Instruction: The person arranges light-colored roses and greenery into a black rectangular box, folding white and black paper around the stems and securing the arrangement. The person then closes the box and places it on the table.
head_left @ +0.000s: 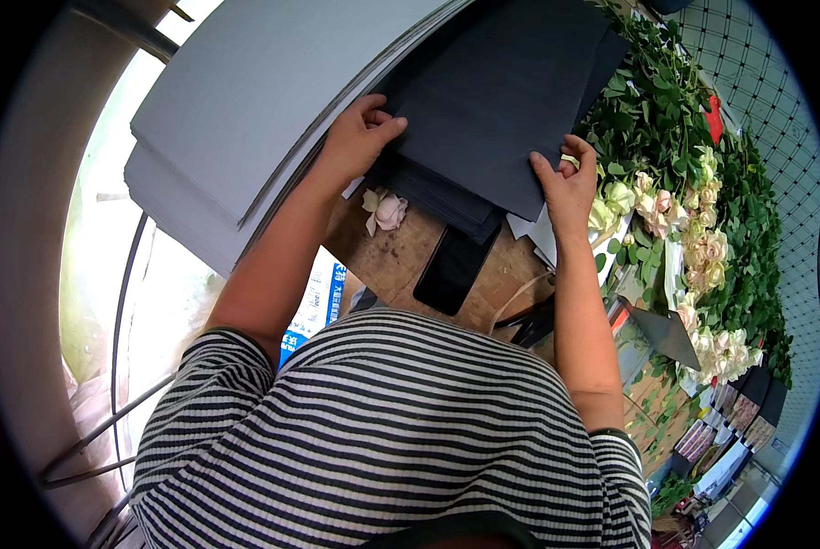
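A large black paper sheet (pixel 487 110) lies over a stack of similar black sheets (pixel 446 197) in front of me. My left hand (pixel 359 137) has its fingers curled at the sheet's left edge, thumb toward the black surface. At the opposite edge, my right hand (pixel 570 178) pinches the sheet, its thumb on top and the other fingers partly behind the edge. A ring shows on one right finger. Just below the stack lie a dark smartphone (pixel 455 270) and a single pale pink rose head (pixel 385 210).
Big stacked white-grey boards (pixel 273 91) rise at my left, close to my left forearm. Cream and pink roses (pixel 702 247) with dense green leaves (pixel 657 101) fill the right side. A brown worktop (pixel 373 261) shows near me, and a blue-and-white printed package (pixel 318 297) sits below it.
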`<act>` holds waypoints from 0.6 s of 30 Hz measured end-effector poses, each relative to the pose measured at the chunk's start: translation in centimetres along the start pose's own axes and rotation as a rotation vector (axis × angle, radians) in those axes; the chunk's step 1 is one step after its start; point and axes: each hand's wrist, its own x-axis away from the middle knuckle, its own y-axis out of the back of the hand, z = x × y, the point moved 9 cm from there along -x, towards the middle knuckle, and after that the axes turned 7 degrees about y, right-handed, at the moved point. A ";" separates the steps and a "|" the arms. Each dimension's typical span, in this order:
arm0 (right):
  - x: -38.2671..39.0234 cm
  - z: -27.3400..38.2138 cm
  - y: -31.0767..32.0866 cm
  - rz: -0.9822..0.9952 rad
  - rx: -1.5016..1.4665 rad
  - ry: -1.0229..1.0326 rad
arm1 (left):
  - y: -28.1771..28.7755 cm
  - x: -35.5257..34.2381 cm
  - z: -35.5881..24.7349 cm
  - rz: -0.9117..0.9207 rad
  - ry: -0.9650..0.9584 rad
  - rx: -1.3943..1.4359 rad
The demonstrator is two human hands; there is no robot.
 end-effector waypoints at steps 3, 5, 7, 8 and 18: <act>0.3 -0.9 0.3 -0.012 -0.020 0.005 | -0.5 -0.1 -1.3 0.099 0.078 0.223; 0.3 -1.2 0.3 0.001 0.026 0.019 | -1.1 -0.2 -3.0 0.152 -0.013 0.398; 0.3 -1.4 0.4 0.021 0.125 0.046 | -1.9 0.7 -4.7 0.191 0.018 0.478; 0.3 -0.2 0.1 0.050 0.210 0.114 | -2.1 1.2 -5.4 0.209 0.034 0.515; -1.7 9.7 2.1 0.036 0.013 0.047 | -1.2 6.2 -19.8 0.005 -0.595 0.276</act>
